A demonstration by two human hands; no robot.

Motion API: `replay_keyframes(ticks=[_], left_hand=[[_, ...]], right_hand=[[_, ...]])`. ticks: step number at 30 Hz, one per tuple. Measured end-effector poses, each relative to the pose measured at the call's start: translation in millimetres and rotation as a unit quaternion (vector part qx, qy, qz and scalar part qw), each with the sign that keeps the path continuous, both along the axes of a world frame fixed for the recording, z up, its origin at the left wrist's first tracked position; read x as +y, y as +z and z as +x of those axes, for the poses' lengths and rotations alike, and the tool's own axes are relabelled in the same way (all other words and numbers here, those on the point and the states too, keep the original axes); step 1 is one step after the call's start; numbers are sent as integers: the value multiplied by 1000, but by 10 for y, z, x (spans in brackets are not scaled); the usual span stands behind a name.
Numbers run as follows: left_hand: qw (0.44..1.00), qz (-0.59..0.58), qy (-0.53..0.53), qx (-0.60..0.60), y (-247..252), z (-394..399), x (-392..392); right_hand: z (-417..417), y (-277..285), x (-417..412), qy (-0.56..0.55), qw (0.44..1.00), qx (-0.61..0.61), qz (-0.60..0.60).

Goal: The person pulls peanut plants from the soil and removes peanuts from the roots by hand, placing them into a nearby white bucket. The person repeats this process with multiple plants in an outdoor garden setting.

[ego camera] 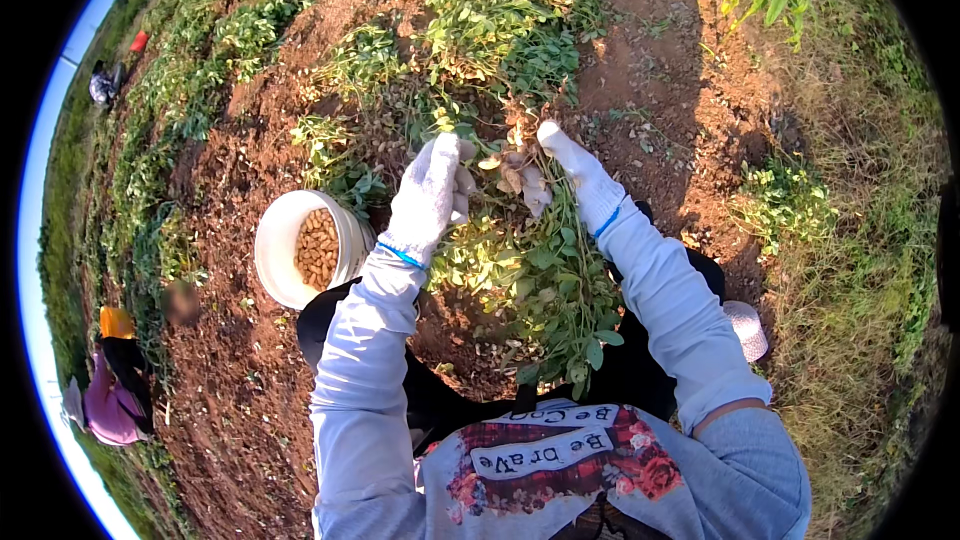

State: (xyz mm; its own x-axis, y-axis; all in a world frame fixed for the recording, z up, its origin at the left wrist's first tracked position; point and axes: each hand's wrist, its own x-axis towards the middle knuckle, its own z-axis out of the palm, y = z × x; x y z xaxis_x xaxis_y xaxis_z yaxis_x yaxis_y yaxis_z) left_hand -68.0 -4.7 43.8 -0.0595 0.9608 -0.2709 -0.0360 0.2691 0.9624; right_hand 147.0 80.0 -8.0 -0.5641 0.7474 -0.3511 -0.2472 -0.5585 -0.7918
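My right hand (581,172), in a white knitted glove, is closed around an uprooted peanut plant (559,270). Its leafy stems hang down towards my lap, while the roots and a cluster of peanut pods (512,176) show between my hands. Just left of that cluster is my gloved left hand (435,184), its fingers curled; whether it holds a pod is hidden. A white plastic bucket (274,247), partly filled with peanuts in their shells (319,249), stands left of my left forearm.
Pulled peanut plants (480,22) lie heaped ahead on reddish soil (232,360). Dry grass (847,277) borders the right side. A person in a pink top (112,405) is at the lower left, near a yellow container (116,322). Another person (103,86) is farther off, near a red object (139,41).
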Motion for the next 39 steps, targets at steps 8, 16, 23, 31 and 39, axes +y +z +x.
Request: replay_keyframes(ticks=[8, 16, 23, 31, 39], left_hand=[[990, -33, -41, -131, -96, 232, -76], [985, 112, -86, 97, -108, 273, -120], [957, 151, -153, 194, -56, 163, -117], [959, 4, -217, 181, 161, 173, -114], [958, -109, -264, 0, 358, 61, -147]], right_hand=[[273, -854, 191, 92, 981, 154, 79], [44, -49, -287, -35, 993, -54, 98], [184, -320, -111, 53, 976, -79, 197], [3, -17, -262, -18, 998, -36, 48], [67, -166, -76, 83, 981, -134, 110]])
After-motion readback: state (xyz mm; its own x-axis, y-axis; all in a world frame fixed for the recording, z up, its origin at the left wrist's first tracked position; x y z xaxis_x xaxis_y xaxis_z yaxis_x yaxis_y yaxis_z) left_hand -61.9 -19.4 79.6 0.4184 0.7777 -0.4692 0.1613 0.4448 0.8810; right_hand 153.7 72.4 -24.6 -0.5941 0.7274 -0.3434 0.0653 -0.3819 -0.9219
